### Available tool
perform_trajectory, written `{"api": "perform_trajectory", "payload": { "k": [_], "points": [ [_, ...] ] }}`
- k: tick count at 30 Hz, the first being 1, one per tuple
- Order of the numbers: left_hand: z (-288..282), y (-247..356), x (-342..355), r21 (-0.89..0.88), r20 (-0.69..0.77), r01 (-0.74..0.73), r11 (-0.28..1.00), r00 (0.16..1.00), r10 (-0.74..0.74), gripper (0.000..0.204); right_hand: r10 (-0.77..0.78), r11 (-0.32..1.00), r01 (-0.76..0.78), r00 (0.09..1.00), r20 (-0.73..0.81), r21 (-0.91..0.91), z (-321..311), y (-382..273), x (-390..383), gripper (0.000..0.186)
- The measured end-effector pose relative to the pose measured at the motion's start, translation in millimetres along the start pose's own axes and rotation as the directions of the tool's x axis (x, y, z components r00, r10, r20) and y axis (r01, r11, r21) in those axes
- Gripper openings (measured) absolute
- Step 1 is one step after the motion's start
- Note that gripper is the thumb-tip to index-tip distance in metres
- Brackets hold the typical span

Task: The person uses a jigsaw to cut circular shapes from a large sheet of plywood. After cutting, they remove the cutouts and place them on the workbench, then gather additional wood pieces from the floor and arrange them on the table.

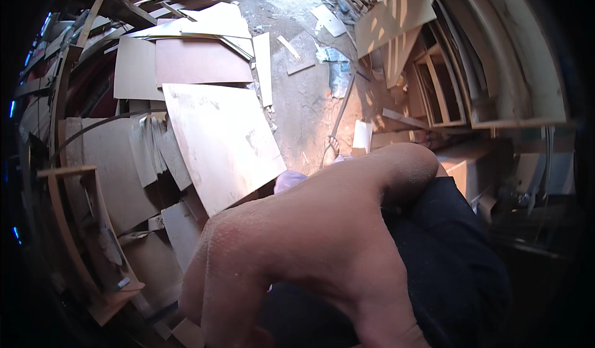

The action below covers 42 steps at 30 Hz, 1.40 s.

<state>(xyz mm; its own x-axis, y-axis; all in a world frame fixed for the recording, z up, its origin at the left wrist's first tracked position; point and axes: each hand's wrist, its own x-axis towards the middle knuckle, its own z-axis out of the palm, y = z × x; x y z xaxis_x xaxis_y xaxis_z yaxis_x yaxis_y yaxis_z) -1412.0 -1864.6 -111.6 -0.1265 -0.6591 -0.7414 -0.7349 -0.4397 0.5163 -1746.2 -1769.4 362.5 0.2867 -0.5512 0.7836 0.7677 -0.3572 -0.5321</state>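
Bare skin of my own arm or hand (310, 236) fills the lower middle, very close up. Pale dust clings to its bent left part and upper edge. One part drops toward the lower left, another to the lower edge, and a rounded part reaches up to the right. No fingers can be made out, so I cannot tell which hand this is or what it holds. Dark cloth (458, 255) shows beside and beneath it. Just beyond its upper edge lies a large pale wooden board (220, 143). A patch of light purple (289, 179) shows between them.
More flat boards (201, 61) lie heaped at the left, beside a narrow wooden frame (62, 224). At the right stand open wooden frames (441, 78) and a leaning panel (396, 16). A foot (333, 145) and a thin dark strip (344, 106) show on the littered floor (291, 122).
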Motion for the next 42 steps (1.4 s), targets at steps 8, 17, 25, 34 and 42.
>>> {"api": "perform_trajectory", "payload": {
  "k": [8,17,25,34,42],
  "points": [
    [48,64,47,0.124,0.181,0.269,0.955,0.94,-0.288,0.024,0.199,0.88,-0.328,0.912,-0.36,-0.343,-267,-23,-15,0.029],
    [27,290,230,0.144,0.258,0.046,0.988,0.963,-0.083,0.022,0.112,-0.485,-0.863,-0.223,-0.968,0.143,-430,-48,-405,0.025],
    [-16,607,384,-0.243,-0.151,-0.161,0.957,0.98,0.126,0.023,0.381,-0.68,-0.626,-0.746,-0.546,0.381,-402,-87,-532,0.036],
    [91,628,406,0.088,0.093,0.246,0.965,0.963,-0.254,0.024,0.144,0.146,-0.756,-0.622,-0.77,0.638,-747,-190,-461,0.016],
    [143,720,399,-0.201,0.084,0.309,0.93,0.951,-0.298,0.024,-0.036,0.324,-0.892,-0.344,-0.938,0.314,-1039,-302,-321,0.02]
  ]
}}
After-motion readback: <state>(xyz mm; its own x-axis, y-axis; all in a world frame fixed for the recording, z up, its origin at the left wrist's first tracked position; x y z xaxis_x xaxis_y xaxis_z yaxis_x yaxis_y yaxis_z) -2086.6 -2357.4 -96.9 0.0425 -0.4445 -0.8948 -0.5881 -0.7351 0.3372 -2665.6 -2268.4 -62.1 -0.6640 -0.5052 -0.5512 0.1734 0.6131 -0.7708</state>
